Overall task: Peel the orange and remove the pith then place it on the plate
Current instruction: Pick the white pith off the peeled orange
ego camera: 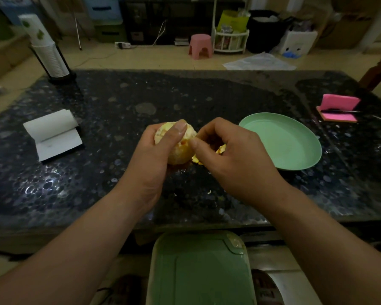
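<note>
My left hand (pixel 156 150) grips the orange (pixel 180 150) above the middle of the dark stone table, thumb across its top. The fruit is mostly bare of rind, pale with white pith and some orange flesh showing. My right hand (pixel 231 155) is pressed against the orange's right side, thumb and fingers pinched at its surface. Bits of yellow peel (pixel 220 149) lie on the table under and behind the right hand. The empty light-green plate (pixel 295 157) sits just right of my right hand.
An open white notepad (pixel 53 135) lies at the left. A stack of paper cups in a black holder (pixel 51 60) stands at the back left. Pink sticky notes with a pen (pixel 337 108) are at the far right. A green-lidded bin (pixel 198 269) stands below the table's near edge.
</note>
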Action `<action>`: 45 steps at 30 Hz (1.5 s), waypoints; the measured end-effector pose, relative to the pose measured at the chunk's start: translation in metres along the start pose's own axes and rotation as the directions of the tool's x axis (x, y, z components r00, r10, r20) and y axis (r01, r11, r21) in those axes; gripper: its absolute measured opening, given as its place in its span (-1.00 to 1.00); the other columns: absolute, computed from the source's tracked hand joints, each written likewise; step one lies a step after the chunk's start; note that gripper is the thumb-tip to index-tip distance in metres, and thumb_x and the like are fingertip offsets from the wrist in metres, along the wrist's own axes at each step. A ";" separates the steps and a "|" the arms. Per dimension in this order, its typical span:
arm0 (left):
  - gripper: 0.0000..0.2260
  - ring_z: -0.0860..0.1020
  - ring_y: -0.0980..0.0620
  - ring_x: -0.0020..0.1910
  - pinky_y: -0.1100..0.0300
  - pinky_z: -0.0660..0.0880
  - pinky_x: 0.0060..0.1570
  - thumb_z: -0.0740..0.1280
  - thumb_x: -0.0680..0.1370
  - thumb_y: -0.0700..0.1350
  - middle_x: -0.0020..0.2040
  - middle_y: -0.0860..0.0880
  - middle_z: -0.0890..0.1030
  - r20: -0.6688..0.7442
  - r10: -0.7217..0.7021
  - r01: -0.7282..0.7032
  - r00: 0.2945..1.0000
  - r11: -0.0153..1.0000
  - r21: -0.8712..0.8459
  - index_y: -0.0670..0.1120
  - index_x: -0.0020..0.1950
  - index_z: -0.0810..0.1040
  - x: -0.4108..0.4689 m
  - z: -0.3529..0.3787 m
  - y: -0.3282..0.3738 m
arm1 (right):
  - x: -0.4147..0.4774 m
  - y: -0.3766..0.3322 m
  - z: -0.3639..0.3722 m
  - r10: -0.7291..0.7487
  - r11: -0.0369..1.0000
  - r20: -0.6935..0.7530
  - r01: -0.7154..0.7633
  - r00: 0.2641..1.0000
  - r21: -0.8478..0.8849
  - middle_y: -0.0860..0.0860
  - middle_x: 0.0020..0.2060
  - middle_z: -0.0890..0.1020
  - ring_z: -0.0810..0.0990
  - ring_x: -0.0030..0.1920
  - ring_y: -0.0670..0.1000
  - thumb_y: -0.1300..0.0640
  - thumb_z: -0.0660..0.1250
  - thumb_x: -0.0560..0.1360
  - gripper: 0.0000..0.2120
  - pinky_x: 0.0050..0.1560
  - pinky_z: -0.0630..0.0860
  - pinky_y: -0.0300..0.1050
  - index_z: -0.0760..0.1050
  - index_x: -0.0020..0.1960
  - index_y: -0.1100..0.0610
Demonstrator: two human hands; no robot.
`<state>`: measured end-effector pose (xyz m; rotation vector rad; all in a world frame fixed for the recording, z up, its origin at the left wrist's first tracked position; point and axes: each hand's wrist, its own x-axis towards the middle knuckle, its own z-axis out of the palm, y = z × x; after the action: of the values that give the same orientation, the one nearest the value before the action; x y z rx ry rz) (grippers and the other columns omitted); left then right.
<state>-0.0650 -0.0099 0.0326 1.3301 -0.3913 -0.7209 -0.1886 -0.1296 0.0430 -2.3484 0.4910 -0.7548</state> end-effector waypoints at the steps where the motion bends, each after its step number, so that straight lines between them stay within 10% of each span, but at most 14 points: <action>1: -0.43 0.72 -0.12 0.16 -0.17 0.68 0.17 0.54 0.44 0.25 0.22 -0.10 0.71 0.001 0.008 -0.008 1.000 1.000 0.016 -0.02 0.33 0.56 0.000 0.000 0.000 | 0.000 0.000 0.001 -0.006 1.000 -0.005 0.006 1.000 -0.023 -0.17 -0.17 0.64 0.62 -0.13 -0.13 -0.14 0.38 0.63 -0.84 -0.15 0.61 -0.02 0.59 0.02 -0.06; 7: -0.44 0.72 -0.05 0.07 -0.11 0.69 0.12 0.52 0.42 0.22 0.23 -0.12 0.70 0.007 0.018 -0.018 1.000 1.000 0.020 -0.04 0.32 0.57 -0.001 0.001 0.001 | 0.002 0.003 0.000 -0.025 0.999 -0.011 0.025 1.000 0.024 -0.10 -0.21 0.62 0.59 -0.16 -0.05 0.02 0.39 0.67 -0.89 -0.18 0.57 0.06 0.56 -0.03 -0.01; 17: -0.56 0.70 -0.07 0.02 0.08 0.67 -0.15 0.42 0.53 0.09 0.17 -0.13 0.70 0.102 -0.037 0.057 0.994 0.977 -0.208 -0.10 0.33 0.58 -0.002 0.000 0.005 | 0.003 0.001 -0.004 0.091 0.957 -0.035 -0.077 0.995 0.280 -0.03 -0.33 0.58 0.49 -0.33 -0.16 0.15 0.43 0.63 -0.83 -0.32 0.41 -0.36 0.58 -0.14 0.11; 31: -0.56 0.69 -0.15 -0.08 0.08 0.66 -0.23 0.37 0.51 0.15 0.18 -0.24 0.71 0.150 -0.076 0.121 0.986 0.940 -0.318 -0.10 0.26 0.67 -0.004 -0.002 0.012 | 0.006 0.009 -0.005 0.176 0.943 -0.054 -0.153 0.983 0.295 0.07 -0.29 0.63 0.59 -0.26 0.09 0.09 0.41 0.65 -0.81 -0.26 0.56 -0.02 0.57 -0.14 0.08; 35: -0.70 0.68 -0.18 -0.15 0.12 0.64 -0.26 0.35 0.53 0.13 0.01 -0.20 0.74 0.145 -0.082 0.126 0.986 0.938 -0.324 -0.01 -0.04 0.80 -0.007 -0.002 0.015 | 0.008 0.012 -0.004 0.191 0.943 -0.053 -0.168 0.980 0.288 0.06 -0.29 0.64 0.60 -0.26 0.08 0.09 0.41 0.65 -0.81 -0.22 0.60 0.05 0.58 -0.13 0.07; 45: -0.48 0.66 -0.17 -0.19 0.14 0.63 -0.31 0.31 0.50 0.19 0.02 -0.24 0.71 0.171 -0.130 0.187 0.977 0.905 -0.382 -0.16 0.27 0.63 -0.006 -0.004 0.017 | 0.009 0.013 -0.005 0.199 0.940 -0.071 -0.170 0.977 0.295 -0.03 -0.39 0.57 0.47 -0.40 -0.13 0.13 0.42 0.64 -0.80 -0.39 0.42 -0.29 0.56 -0.17 0.09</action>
<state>-0.0623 -0.0018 0.0485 0.9345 -0.2330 -0.9796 -0.1873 -0.1459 0.0413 -1.9723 0.5937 -0.7991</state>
